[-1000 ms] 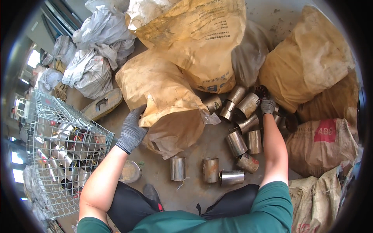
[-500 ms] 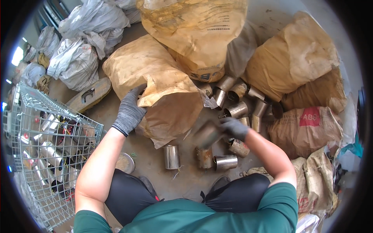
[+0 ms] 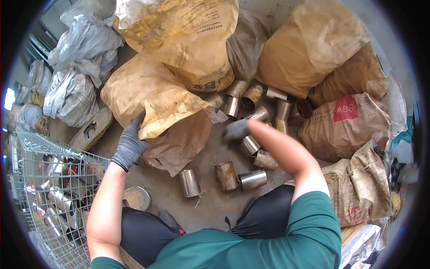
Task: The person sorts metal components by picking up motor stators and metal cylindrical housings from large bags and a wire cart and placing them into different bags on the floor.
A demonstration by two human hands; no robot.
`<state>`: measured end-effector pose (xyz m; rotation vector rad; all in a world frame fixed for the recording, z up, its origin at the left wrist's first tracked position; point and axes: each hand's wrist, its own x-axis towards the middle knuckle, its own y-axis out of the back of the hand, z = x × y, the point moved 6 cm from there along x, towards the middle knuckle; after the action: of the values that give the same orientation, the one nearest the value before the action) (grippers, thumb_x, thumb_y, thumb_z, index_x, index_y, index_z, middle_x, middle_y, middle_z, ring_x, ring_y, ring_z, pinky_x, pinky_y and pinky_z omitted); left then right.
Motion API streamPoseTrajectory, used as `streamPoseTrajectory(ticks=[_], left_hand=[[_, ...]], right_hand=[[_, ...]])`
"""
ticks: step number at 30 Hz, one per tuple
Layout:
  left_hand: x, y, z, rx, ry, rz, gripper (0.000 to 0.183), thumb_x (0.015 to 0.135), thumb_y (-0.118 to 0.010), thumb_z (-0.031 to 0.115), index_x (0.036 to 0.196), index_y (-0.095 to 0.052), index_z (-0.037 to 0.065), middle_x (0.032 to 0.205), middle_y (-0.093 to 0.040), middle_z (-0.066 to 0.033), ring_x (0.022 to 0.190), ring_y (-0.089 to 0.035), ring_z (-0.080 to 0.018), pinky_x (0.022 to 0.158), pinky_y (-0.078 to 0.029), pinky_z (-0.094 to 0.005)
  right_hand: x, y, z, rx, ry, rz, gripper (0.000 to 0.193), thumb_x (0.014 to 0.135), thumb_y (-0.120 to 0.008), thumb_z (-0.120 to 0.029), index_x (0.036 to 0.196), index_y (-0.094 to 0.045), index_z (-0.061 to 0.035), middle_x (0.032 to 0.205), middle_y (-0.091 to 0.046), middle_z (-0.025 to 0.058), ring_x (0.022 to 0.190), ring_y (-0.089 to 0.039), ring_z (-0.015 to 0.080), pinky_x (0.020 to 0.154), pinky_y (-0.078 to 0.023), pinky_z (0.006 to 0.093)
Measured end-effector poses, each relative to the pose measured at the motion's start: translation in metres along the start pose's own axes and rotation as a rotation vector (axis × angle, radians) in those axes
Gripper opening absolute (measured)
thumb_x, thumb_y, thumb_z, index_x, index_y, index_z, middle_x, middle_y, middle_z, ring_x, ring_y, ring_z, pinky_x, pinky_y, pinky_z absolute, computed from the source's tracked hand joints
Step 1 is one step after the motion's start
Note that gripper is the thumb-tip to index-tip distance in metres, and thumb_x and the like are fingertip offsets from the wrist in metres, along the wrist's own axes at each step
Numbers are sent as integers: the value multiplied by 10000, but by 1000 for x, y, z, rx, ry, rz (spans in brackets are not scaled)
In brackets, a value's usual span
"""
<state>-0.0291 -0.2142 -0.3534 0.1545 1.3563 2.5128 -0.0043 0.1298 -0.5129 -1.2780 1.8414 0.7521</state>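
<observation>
A large brown paper sack point(image 3: 139, 89) lies tilted on the floor, its mouth toward me. My left hand point(image 3: 131, 142), in a grey knit glove, is closed on the near left edge of that mouth. The sack's inside is mostly hidden by its folded rim. My gloved right hand point(image 3: 236, 130) is right of the mouth, above the floor, smeared by motion; its fingers cannot be made out. Nearest to it is a shiny metal cylinder point(image 3: 251, 145). Closer to me are a rusty cylinder point(image 3: 227, 175), a shiny one point(image 3: 190, 183) and one on its side point(image 3: 253, 179).
More metal cylinders point(image 3: 231, 107) lie heaped beyond my right hand. Full paper sacks point(image 3: 313, 49) stand behind and at the right. A wire cage point(image 3: 49, 197) with mixed metal parts is at my left, near a round flat disc point(image 3: 137, 198). White plastic bags point(image 3: 71, 96) fill the far left.
My right hand has moved left toward the sack's mouth. The blurred cylinder it carried no longer shows. The view has shifted, and my left hand keeps its hold on the sack.
</observation>
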Motion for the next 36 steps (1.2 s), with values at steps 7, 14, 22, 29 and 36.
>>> streamPoseTrajectory(ticks=[7, 14, 22, 29, 36], left_hand=[[-6, 6, 29, 45, -53, -96, 868, 756, -725, 8, 1528, -328, 27, 1375, -528, -297, 1289, -546, -376, 1088, -439, -384], [-11, 7, 13, 365, 112, -252, 1008, 752, -747, 64, 1589, -206, 216, 1227, -559, -312, 1171, -583, -438, 1015, -490, -449], [-5, 14, 16, 102, 30, -12, 839, 793, -608, -44, 1544, -337, 212, 1284, -571, -293, 1198, -573, -432, 1003, -490, -440], [-5, 8, 17, 192, 6, -104, 830, 825, -624, -7, 1556, -285, 191, 1290, -547, -257, 1170, -575, -413, 1017, -487, -421], [-26, 29, 63, 287, -331, 309, 679, 739, -795, 176, 1372, -552, 136, 1240, -588, -214, 1126, -572, -385, 1026, -464, -456]], right_hand=[[-116, 167, 237, -177, -477, 1338, 587, 883, -553, -389, 1403, -544, -117, 1361, -582, 235, 1262, -561, 386, 1051, -454, 456], [-99, 171, 245, -719, -591, 952, 334, 875, -654, -280, 1064, -739, -18, 1091, -697, 245, 1018, -675, 389, 898, -538, 446], [-126, 15, 5, -209, 53, 354, 355, 875, -711, -159, 1219, -704, -73, 917, -738, 77, 749, -638, 118, 700, -561, 311], [42, -39, -106, 305, 445, 446, 332, 910, -676, -224, 1096, -664, 50, 827, -681, 89, 722, -629, 151, 700, -537, 332], [52, -57, -81, -466, 395, 530, 470, 890, -645, -323, 1264, -615, -40, 1176, -668, 254, 1120, -626, 416, 953, -500, 450]])
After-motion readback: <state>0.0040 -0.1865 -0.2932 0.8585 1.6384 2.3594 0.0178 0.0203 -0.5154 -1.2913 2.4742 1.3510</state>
